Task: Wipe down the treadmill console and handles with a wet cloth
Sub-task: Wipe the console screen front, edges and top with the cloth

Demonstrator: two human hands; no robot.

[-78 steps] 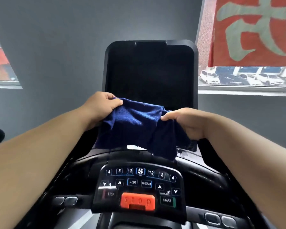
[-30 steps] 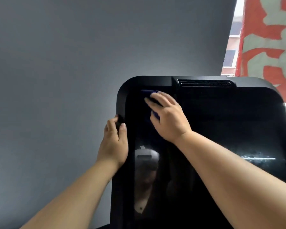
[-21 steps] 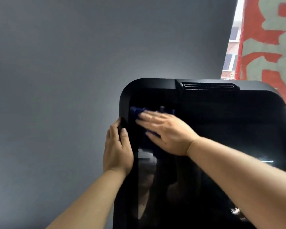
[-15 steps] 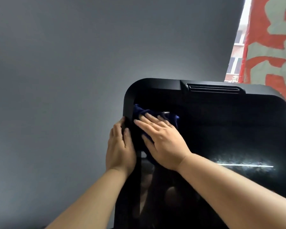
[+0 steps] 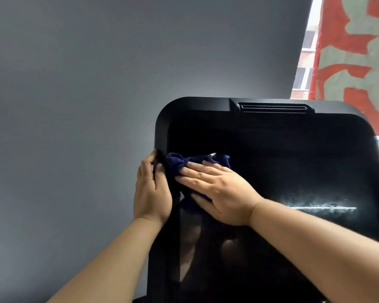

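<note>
The treadmill's tall black console screen (image 5: 293,162) fills the right half of the view, glossy, with a vent slot along its top edge. A dark blue cloth (image 5: 179,162) lies bunched against the screen near its left edge. My right hand (image 5: 217,189) presses flat on the cloth, fingers straight and pointing left. My left hand (image 5: 151,193) grips the screen's left edge, thumb on the front and fingers wrapped behind the frame. The button panel and the handles are out of view.
A plain grey wall (image 5: 74,106) stands behind and to the left of the screen. At the upper right a window shows a red banner (image 5: 359,51) and buildings outside. Wet streaks (image 5: 319,204) glint on the screen's right side.
My right hand has slid the cloth down the screen's left side from near the top corner. My left hand has stayed on the left edge, shifting slightly lower.
</note>
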